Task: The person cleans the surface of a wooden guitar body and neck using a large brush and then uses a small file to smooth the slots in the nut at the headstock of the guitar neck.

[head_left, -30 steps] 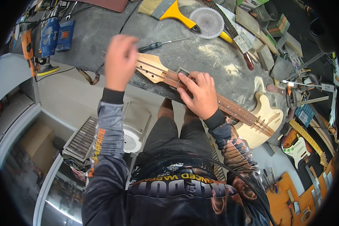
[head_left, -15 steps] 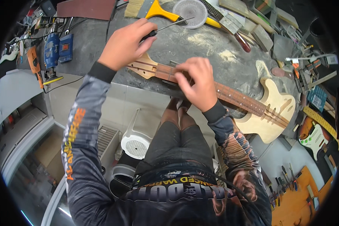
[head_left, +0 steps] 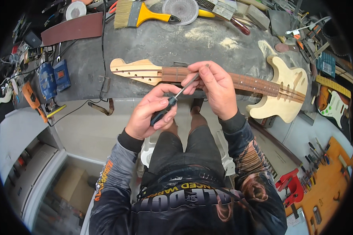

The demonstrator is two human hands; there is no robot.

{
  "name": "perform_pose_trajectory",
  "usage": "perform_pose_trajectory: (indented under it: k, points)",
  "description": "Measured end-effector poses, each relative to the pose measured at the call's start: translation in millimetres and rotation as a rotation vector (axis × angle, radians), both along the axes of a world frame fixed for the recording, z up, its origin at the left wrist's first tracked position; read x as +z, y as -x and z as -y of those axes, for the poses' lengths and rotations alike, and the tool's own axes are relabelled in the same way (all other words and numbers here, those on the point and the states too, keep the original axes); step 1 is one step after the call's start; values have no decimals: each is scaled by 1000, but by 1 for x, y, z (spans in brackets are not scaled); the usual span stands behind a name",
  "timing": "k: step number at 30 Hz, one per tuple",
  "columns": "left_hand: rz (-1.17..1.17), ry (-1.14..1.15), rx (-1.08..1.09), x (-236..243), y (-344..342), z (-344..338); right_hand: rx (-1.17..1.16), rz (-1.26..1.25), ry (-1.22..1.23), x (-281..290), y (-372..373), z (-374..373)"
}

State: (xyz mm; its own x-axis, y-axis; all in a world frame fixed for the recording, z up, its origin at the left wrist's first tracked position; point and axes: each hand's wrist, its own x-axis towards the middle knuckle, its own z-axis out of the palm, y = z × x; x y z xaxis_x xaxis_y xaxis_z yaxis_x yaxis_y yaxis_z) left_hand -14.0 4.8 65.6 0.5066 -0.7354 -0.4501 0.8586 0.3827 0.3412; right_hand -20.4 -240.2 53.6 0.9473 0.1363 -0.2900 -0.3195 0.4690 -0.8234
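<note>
The screwdriver (head_left: 181,93), which lay beyond the headstock (head_left: 141,69) a second ago, now points far and right above the near edge of the bench (head_left: 145,45), its handle (head_left: 171,102) gripped in the left hand (head_left: 148,111). The right hand (head_left: 219,92), lifted from the guitar neck (head_left: 255,84), pinches the shaft's far end.

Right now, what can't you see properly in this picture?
In the head view:
- Screwdriver: left hand covers part of its handle.
- Guitar neck: right hand hides part of it.
- Round clear dish: the picture's upper edge cuts off its top.
- Far-left clutter: too small to name each piece.
</note>
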Motion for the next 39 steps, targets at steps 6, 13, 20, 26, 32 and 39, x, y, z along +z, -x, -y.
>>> perform_pose_trajectory:
  k: [6,13,20,26,32,39]
  points:
    - [27,-8,-31,-7,1,-12,-112,-10,-27,-8,15,-22]
    - [278,-365,-124,-9,-4,-16,-67,-45,428,-17,20,-25]
    - [468,-640,-86,-34,-17,-26,-14,387,1492,-27,33,-40]
    - [420,-634,-138,-29,-5,-32,5,370,1567,-35,37,-49]
    - [1080,-869,-130,-41,-18,-16,14,365,1615,-36,37,-53]
    - [1208,-885,-79,-44,-22,-19,27,366,1649,-37,38,-51]
